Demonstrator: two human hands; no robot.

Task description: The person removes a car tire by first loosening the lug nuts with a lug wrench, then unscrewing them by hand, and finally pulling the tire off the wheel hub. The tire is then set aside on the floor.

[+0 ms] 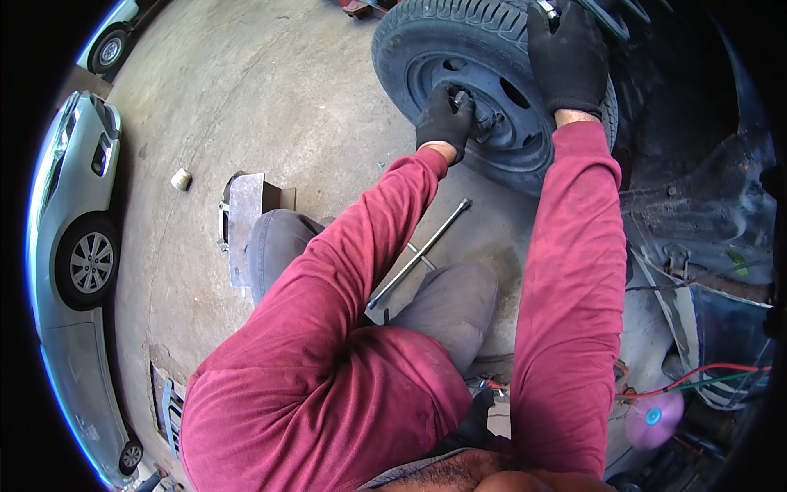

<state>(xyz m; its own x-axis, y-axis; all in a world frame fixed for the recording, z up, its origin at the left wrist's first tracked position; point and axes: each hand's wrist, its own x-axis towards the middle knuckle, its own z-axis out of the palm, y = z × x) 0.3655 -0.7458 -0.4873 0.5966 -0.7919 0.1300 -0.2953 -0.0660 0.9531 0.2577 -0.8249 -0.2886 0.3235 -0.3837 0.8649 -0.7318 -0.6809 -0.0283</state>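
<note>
A car wheel (459, 41) with a dark steel rim and black tyre stands upright at the top of the view, against a stripped car body. My left hand (445, 121), in a black glove, is at the wheel's hub with its fingers closed on a small dark part, likely a wheel nut. My right hand (567, 56), also gloved in black, lies spread on the tyre's tread at the upper right, steadying it. Both sleeves are red. A cross-shaped wheel wrench (426, 250) lies on the concrete floor between my knees and the wheel.
A silver car (78, 230) is parked at the left and another car (111, 41) at the top left. A metal plate (243, 230) and a small white cup (180, 179) sit on the floor. Loose red and green wires (697, 377) hang at the right.
</note>
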